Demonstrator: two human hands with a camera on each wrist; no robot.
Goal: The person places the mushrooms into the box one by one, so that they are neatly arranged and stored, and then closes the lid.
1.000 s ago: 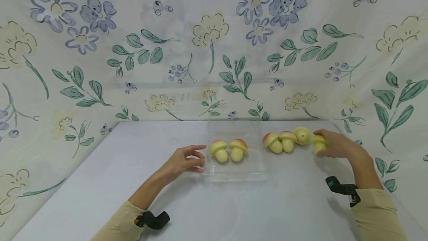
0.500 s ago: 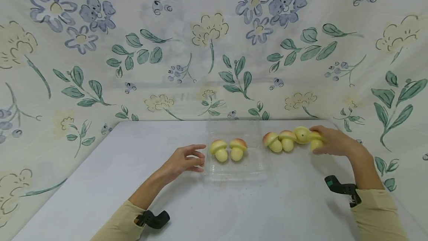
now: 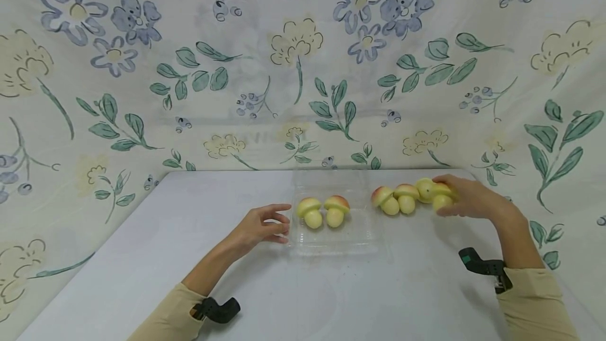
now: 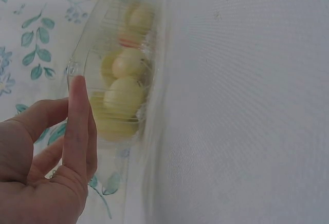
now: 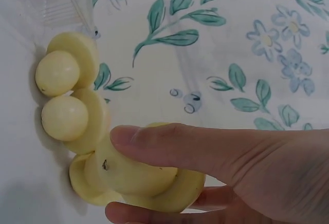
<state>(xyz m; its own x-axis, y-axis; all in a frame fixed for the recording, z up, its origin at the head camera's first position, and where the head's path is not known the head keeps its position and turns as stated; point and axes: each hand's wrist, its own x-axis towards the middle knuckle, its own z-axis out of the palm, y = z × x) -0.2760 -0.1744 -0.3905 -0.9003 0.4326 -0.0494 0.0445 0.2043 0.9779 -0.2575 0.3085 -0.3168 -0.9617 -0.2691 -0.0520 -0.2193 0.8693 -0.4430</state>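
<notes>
My right hand (image 3: 475,200) grips a yellow mushroom-shaped piece (image 3: 442,202) with a reddish cap, thumb on one side and fingers on the other. In the right wrist view its round stem (image 5: 139,175) shows beneath the thumb. It overlaps the last of three similar mushroom pieces (image 3: 406,204) lying in a row on the table. My left hand (image 3: 260,225) has its fingertips at the left wall of a clear plastic container (image 3: 362,236), fingers loosely bent. Two more mushroom pieces (image 3: 335,212) sit side by side inside that container.
The container's clear lid (image 3: 331,177) stands raised at the back. A white table (image 3: 227,193) runs up to a flower-printed cloth (image 3: 265,67) hanging behind it. Each wrist carries a black camera mount (image 3: 220,311).
My right hand has moved left with the mushroom piece, bringing it close against the end of the row. The left hand stays at the container.
</notes>
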